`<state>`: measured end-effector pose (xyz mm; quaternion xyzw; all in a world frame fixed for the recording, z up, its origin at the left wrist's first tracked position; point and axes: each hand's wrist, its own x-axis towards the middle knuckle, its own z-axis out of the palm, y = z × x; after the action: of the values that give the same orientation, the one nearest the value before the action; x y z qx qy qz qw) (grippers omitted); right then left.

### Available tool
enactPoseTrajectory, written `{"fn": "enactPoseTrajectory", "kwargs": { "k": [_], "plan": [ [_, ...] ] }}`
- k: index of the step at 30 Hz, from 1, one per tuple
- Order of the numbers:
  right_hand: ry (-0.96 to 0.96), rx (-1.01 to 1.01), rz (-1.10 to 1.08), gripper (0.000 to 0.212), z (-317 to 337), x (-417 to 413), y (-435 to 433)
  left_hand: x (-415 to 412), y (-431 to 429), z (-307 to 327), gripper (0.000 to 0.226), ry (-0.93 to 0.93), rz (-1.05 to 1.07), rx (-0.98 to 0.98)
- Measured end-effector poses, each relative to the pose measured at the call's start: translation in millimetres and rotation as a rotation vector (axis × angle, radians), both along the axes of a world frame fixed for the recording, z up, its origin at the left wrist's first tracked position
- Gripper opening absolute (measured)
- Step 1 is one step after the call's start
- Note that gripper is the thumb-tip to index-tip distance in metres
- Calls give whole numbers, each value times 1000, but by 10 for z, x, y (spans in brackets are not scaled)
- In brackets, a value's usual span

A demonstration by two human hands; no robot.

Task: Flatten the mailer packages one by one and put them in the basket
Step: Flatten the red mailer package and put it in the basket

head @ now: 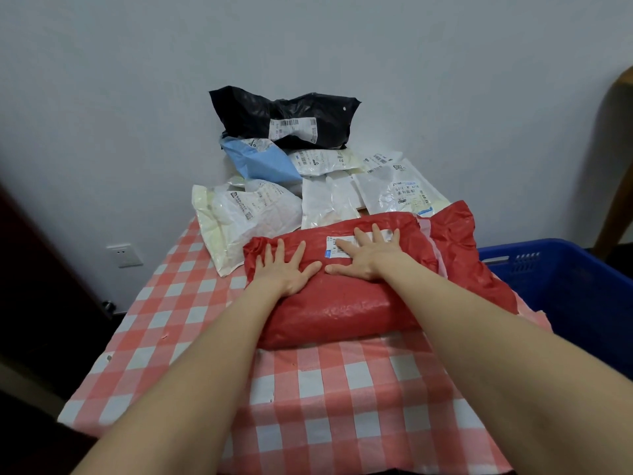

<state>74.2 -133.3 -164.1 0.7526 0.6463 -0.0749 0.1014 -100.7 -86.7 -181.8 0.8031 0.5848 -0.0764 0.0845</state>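
Note:
A puffy red mailer package (346,303) lies across the middle of the checked table. My left hand (286,269) presses flat on its left part, fingers spread. My right hand (368,253) lies flat beside it, fingers spread over the white shipping label (337,246). Neither hand grips anything. Behind the red mailer, a pile of other mailers sits against the wall: a black one (284,118) on top, a blue one (257,161), and several white ones (246,214). The blue basket (565,286) stands to the right of the table.
The table wears a red-and-white checked cloth (325,399). The pale wall rises right behind the pile, with a socket (123,255) low on the left. A dark door edge is at the far left, wooden furniture (616,159) at the far right.

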Motion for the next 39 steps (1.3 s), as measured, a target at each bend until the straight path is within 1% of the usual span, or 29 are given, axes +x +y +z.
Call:
{"fn": "enactPoseTrajectory", "kwargs": {
  "k": [12, 14, 16, 18, 20, 22, 23, 27, 29, 31, 33, 36, 39],
  "plan": [
    [18, -26, 12, 88, -1, 11, 11, 40, 38, 63, 70, 76, 2, -96],
    [55, -15, 18, 87, 20, 26, 10, 51, 32, 109, 71, 88, 5, -93],
    [135, 1, 9, 85, 64, 39, 8, 77, 23, 179, 71, 107, -11, -49],
    [210, 59, -11, 80, 126, 50, 5, 162, 35, 257, 68, 79, -51, 50],
    [224, 142, -22, 67, 172, 81, -5, 320, 40, 321, 59, -23, -92, 127],
    [208, 218, -34, 54, 190, 141, -42, 511, -11, 356, 55, -118, -142, 136],
    [197, 257, -49, 50, 192, 205, -89, 631, -80, 358, 55, -138, -176, 127],
    [178, 393, -135, 44, 210, 416, -198, 945, -324, 339, 56, -157, -267, 146],
    [202, 439, -161, 42, 234, 492, -254, 1053, -405, 340, 58, -177, -293, 115],
    [220, 448, -176, 43, 237, 527, -299, 1104, -464, 309, 62, -73, -287, 47],
    [242, 446, -179, 43, 239, 510, -326, 1059, -485, 240, 65, 41, -231, 4],
    [256, 502, -190, 40, 239, 504, -379, 944, -469, 204, 67, 79, -159, -19],
    [255, 615, -333, 40, 281, 601, -426, 905, -438, 299, 68, 141, -145, -39]
  ]
}}
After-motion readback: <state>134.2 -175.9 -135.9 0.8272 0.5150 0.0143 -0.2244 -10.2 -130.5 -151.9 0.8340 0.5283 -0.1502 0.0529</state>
